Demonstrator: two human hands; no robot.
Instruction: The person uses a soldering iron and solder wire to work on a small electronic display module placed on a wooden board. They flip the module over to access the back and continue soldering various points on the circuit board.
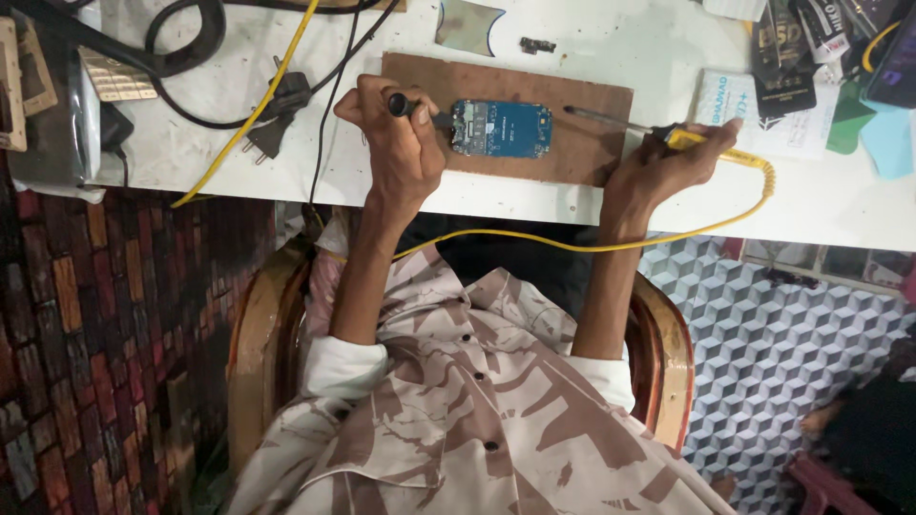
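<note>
A blue phone circuit board (pixel 503 129) lies on a brown wooden board (pixel 592 143) on the white table. My left hand (pixel 401 143) grips a black-handled tool (pixel 412 108) whose tip touches the circuit board's left edge. My right hand (pixel 668 162) holds a yellow-handled soldering iron (pixel 611 119). Its metal shaft points left over the wooden board and stops just short of the circuit board. A yellow cord (pixel 572 243) runs from the iron down past the table edge.
Black cables and a black plug (pixel 272 133) lie at the left of the table, near a gold keypad (pixel 116 76). Packets and cards (pixel 792 57) crowd the right. A small black part (pixel 537 45) and a metal plate (pixel 468 26) lie beyond the board. I sit in a wooden chair (pixel 253 334).
</note>
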